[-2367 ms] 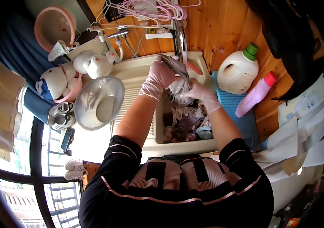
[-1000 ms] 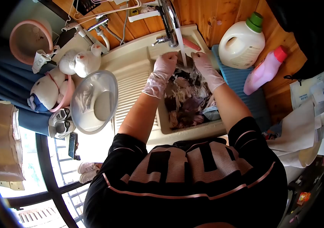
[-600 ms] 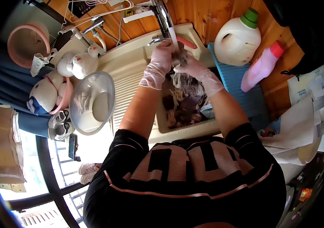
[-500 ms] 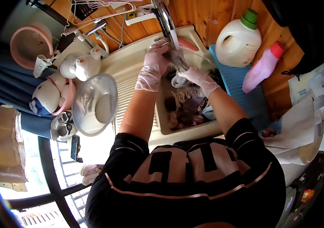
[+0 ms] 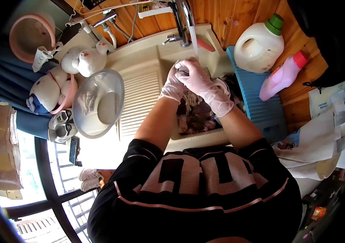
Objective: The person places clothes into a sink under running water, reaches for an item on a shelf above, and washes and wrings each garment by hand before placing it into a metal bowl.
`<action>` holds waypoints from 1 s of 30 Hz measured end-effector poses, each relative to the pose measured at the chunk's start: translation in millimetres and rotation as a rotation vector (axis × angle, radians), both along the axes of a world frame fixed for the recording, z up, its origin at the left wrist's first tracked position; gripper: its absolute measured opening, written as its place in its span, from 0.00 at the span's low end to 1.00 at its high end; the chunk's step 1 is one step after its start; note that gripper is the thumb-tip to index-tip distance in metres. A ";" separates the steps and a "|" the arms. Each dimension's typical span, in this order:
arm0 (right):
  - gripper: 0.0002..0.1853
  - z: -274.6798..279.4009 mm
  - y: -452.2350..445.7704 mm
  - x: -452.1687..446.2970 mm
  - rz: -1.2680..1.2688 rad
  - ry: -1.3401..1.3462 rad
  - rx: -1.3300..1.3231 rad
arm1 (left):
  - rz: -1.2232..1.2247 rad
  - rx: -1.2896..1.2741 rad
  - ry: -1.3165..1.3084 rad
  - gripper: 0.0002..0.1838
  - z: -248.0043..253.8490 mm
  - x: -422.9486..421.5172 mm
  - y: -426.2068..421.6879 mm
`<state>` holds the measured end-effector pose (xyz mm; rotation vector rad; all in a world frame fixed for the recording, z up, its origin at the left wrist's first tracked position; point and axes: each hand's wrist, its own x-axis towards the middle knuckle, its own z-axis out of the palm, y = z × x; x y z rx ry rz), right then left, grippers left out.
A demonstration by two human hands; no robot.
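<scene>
In white gloves, my left hand [image 5: 173,85] and my right hand [image 5: 198,79] press together over the sink [image 5: 172,139]. Both are closed around a wet grey cloth [image 5: 183,71], mostly hidden by the fingers; what kind of garment it is does not show. A stream of water [image 5: 193,38] runs from the tap [image 5: 185,12] just behind my hands. Below them, a heap of dark and pale wet laundry [image 5: 198,115] fills the basin.
Left of the basin is a ribbed washboard surface [image 5: 140,89], with a clear plastic bowl [image 5: 111,107] beyond it. A blue washboard [image 5: 257,95] lies on the right, beside a white detergent jug [image 5: 257,46] and a pink bottle [image 5: 281,79]. White plush toys [image 5: 89,62] sit upper left.
My hands have come together and down toward me, away from the tap. The grey cloth, earlier stretched between them under the water, is now bunched up. The tap handle has come into sight.
</scene>
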<state>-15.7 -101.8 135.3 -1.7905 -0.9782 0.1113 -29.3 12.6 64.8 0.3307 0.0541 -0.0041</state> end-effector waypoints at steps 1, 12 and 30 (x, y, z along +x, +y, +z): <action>0.14 -19.6 7.3 4.5 0.006 -0.090 0.103 | -0.088 0.100 -0.163 0.18 -14.3 5.7 11.1; 0.24 -1.8 26.9 55.8 -0.322 0.136 -0.330 | -0.014 1.567 0.224 0.27 -8.0 18.7 9.8; 0.19 -10.5 -12.1 69.0 -0.068 0.050 -0.614 | 0.423 0.743 0.789 0.12 45.4 -29.4 53.1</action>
